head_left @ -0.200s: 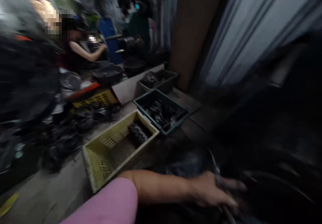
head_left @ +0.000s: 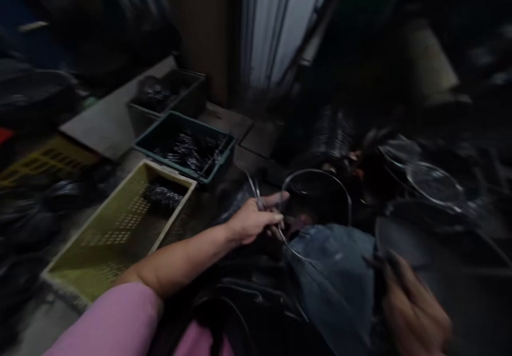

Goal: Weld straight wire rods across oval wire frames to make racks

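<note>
- Near crate point(head_left: 114, 214) stood left of left hand point(head_left: 253, 220), a bundle point(head_left: 164, 196) in its far end.
- Behind it stood the middle crate point(head_left: 221, 160), then the far crate point(head_left: 141, 121).
- Wire ring point(head_left: 316, 171) was between left hand and right hand point(head_left: 418, 308).

Right grip point(head_left: 416, 308) (blurred), pink sleeve point(head_left: 110, 321) cut off

A brown panel point(head_left: 198, 30) stands upright just beside pale ridged sheeting point(head_left: 276, 20)

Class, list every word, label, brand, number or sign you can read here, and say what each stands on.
No text can be read.
None shows on the yellow crate, the green crate or the wire ring in the left hand; any markings elsewhere are too dark and blurred to read.
</note>
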The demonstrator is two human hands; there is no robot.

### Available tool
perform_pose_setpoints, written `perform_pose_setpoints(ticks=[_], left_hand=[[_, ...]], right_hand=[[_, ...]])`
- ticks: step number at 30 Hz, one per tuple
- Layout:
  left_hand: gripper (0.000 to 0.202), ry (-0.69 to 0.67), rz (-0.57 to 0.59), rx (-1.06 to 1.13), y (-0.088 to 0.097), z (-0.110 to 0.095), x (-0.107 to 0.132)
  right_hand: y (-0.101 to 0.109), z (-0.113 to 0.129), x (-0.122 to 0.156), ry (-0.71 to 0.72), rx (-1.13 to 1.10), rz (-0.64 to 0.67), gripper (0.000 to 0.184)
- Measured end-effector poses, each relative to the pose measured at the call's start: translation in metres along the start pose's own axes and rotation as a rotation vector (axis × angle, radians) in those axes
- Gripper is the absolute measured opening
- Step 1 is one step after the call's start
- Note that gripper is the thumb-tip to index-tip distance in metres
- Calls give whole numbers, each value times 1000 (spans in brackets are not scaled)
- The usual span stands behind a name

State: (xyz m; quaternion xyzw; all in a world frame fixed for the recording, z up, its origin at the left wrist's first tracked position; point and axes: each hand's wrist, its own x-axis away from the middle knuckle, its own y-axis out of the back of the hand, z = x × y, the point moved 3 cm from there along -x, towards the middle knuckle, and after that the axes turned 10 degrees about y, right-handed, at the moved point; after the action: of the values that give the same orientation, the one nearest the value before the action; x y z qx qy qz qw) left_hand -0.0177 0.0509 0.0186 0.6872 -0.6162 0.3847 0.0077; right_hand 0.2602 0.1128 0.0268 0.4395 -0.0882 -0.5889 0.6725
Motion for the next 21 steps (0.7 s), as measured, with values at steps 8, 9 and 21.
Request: perform_pose_setpoints(ticks=[8, 9, 21], left_hand=[[61, 2, 18, -28, -30, -9, -22], [60, -2, 23, -18, -33, -9, -23], [56, 49, 106, 11, -44, -22, -25]], right_hand=[[-18, 75, -22, 482, -59, 334, 36], [-22, 83, -24, 529, 5, 389, 41], [-45, 95, -35, 473, 153, 648, 47]])
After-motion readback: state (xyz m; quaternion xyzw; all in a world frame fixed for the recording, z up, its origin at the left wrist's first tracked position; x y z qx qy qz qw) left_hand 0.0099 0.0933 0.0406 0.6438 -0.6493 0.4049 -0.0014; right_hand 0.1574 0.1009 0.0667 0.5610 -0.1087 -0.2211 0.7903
